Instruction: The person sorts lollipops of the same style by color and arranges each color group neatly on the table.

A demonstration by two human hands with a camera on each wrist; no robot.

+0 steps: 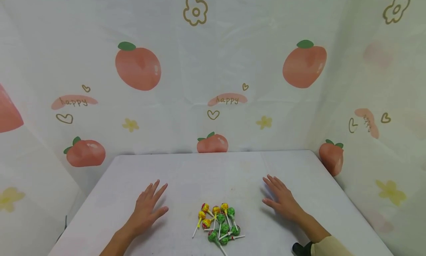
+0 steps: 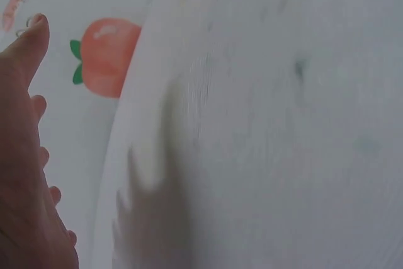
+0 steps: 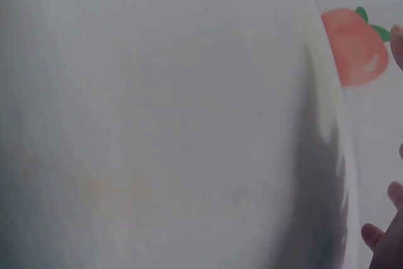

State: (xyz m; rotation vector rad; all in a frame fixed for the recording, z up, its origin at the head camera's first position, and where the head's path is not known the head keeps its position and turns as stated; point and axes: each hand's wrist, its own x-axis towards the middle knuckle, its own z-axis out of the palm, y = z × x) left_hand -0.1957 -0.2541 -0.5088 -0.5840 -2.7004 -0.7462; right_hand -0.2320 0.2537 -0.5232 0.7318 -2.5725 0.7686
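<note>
A loose heap of lollipops lies on the white table, seen in the head view. Several yellow-wrapped lollipops (image 1: 206, 223) are on its left and far side; several green-wrapped lollipops (image 1: 213, 236) are on its right and near side. Their white sticks point various ways and some cross. To the left of the heap, my left hand (image 1: 145, 209) hovers over the table with fingers spread, holding nothing. My right hand (image 1: 282, 199) is on the other side, also raised, fingers extended and holding nothing. Both wrist views show fingers apart from the tabletop and their shadows on it.
The white table (image 1: 179, 174) reaches back to a curtain (image 1: 199, 63) printed with peaches, flowers and hearts, which also hangs along both sides. A black band (image 1: 302, 248) sits on the right wrist beside a beige sleeve (image 1: 332, 246).
</note>
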